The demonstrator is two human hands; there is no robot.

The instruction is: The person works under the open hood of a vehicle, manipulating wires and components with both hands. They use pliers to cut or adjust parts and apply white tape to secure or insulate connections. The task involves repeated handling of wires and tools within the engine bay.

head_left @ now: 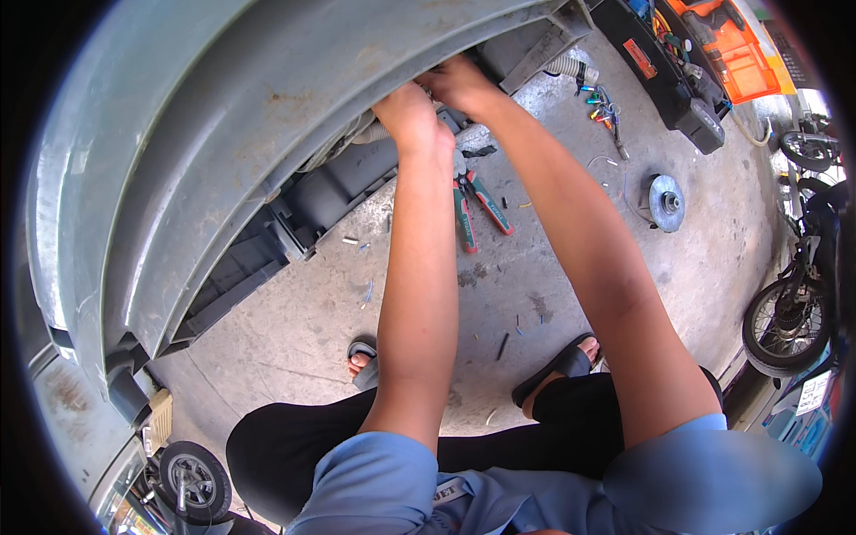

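A large grey-green vehicle bumper (192, 169), scuffed and curved, fills the upper left. Both my hands reach under its lower edge, close together. My left hand (412, 116) is bent at the wrist, its fingers hidden behind the edge. Just beyond it, my right hand (461, 86) goes into the same gap; its fingertips are out of sight too, so what either hand grips does not show. A corrugated grey conduit (370, 134) runs beside my left hand. On the floor below the hands lie pliers (489, 207) with red and green handles, spread apart.
A black toolbox (637, 67) and an orange case (738, 55) with a drill stand at upper right. Coloured connectors (603, 111) and a wire spool (666, 203) lie on the concrete. Wire scraps are scattered around my sandalled feet. A motorbike wheel (787, 325) stands at right.
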